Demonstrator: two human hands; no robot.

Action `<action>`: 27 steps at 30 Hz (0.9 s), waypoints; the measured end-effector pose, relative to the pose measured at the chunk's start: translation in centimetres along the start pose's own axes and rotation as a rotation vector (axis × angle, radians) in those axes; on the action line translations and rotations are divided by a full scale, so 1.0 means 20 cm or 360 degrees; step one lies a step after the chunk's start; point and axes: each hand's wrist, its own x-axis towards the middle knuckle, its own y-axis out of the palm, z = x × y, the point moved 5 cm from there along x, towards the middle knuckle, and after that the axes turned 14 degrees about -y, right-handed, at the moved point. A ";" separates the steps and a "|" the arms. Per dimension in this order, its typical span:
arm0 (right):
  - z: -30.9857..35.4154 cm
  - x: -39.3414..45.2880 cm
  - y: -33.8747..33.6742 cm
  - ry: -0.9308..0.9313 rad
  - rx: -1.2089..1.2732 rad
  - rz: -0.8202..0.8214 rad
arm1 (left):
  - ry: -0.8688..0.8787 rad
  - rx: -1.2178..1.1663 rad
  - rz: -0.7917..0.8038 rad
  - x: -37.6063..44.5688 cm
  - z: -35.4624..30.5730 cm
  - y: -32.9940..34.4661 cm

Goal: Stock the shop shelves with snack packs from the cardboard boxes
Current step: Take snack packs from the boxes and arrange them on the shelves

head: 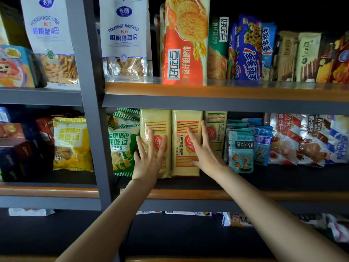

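So both hands are up on the middle shelf [207, 194], the one with the orange wooden front edge, and everything here sits relative to the two tall pale-yellow plastic cracker packs standing upright side by side on it. The left hand [149, 159] lies flat on the front of the left yellow cracker pack [155, 125], fingers [151, 137] straight and spread apart, tips around the red logo, gripping nothing. The right hand [204, 151] does the same on the right yellow cracker pack [186, 148]: fingers straight and fanned out, palm over the pack's lower right edge, one finger reaching up along the gap toward a third yellow pack [216, 129] set further back on the right. The two front packs touch each other.

Just left of the left pack there are green-and-white snack bags [122, 144], leaning a bit. To the right of the third pack stand light-blue biscuit bags with a cartoon mouse [239, 152], then red-white-blue wafer bags [294, 140].
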 end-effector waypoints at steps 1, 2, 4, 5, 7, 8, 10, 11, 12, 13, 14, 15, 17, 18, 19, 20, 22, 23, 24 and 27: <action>0.00 -0.01 -0.02 -0.0002 0.0001 -0.0002 | 0.0032 -0.0003 -0.0029 0.00 -0.01 -0.03; -0.01 -0.02 -0.03 -0.0004 -0.0012 0.0009 | 0.0053 -0.0013 -0.0063 -0.01 -0.01 -0.04; -0.01 -0.05 -0.04 0.0006 -0.0045 0.0040 | 0.0080 -0.0047 -0.0183 -0.01 -0.03 -0.08; -0.02 -0.06 -0.05 0.0018 -0.0065 0.0051 | 0.0106 -0.0057 -0.0301 -0.01 -0.04 -0.10; -0.03 -0.10 -0.06 0.0021 -0.0101 0.0058 | 0.0167 -0.0047 -0.0470 -0.02 -0.10 -0.14; -0.04 -0.12 -0.06 0.0015 -0.0130 0.0066 | 0.0198 -0.0019 -0.0518 -0.01 -0.12 -0.14; -0.10 -0.17 -0.07 0.0041 -0.0264 0.0115 | 0.0241 -0.0004 -0.0564 0.00 -0.18 -0.16; -0.14 -0.19 -0.08 0.0078 -0.0350 0.0151 | 0.0255 -0.0015 -0.0565 0.00 -0.22 -0.17; -0.19 -0.20 -0.08 0.0123 -0.0422 0.0193 | 0.0266 -0.0025 -0.0563 0.00 -0.26 -0.17; -0.24 -0.21 -0.08 0.0158 -0.0485 0.0249 | 0.0279 -0.0013 -0.0558 0.01 -0.29 -0.17; -0.29 -0.21 -0.08 0.0164 -0.0554 0.0316 | 0.0292 0.0012 -0.0546 0.02 -0.33 -0.18; -0.34 -0.20 -0.07 0.0137 -0.0638 0.0379 | 0.0291 0.0031 -0.0504 0.03 -0.36 -0.16; -0.40 -0.16 -0.05 0.0033 -0.0828 0.0441 | 0.0212 -0.0011 -0.0447 0.06 -0.40 -0.15; -0.43 -0.13 -0.05 -0.0005 -0.0893 0.0459 | 0.0172 -0.0060 -0.0461 0.07 -0.41 -0.15; -0.46 -0.10 -0.04 -0.0026 -0.0927 0.0477 | 0.0139 -0.0120 -0.0467 0.08 -0.42 -0.14; -0.48 -0.06 -0.04 -0.0038 -0.0945 0.0491 | 0.0115 -0.0175 -0.0446 0.08 -0.42 -0.12; -0.52 0.01 -0.03 -0.0077 -0.0983 0.0508 | 0.0084 -0.0178 -0.0422 0.09 -0.44 -0.09; -0.53 0.04 -0.03 -0.0114 -0.0996 0.0507 | 0.0067 -0.0127 -0.0441 0.09 -0.45 -0.08; -0.54 0.06 -0.01 -0.0150 -0.0995 0.0490 | 0.0044 -0.0074 -0.0459 0.09 -0.46 -0.08; -0.57 0.07 0.01 -0.0205 -0.0919 0.0403 | -0.0018 -0.0003 -0.0517 0.09 -0.48 -0.08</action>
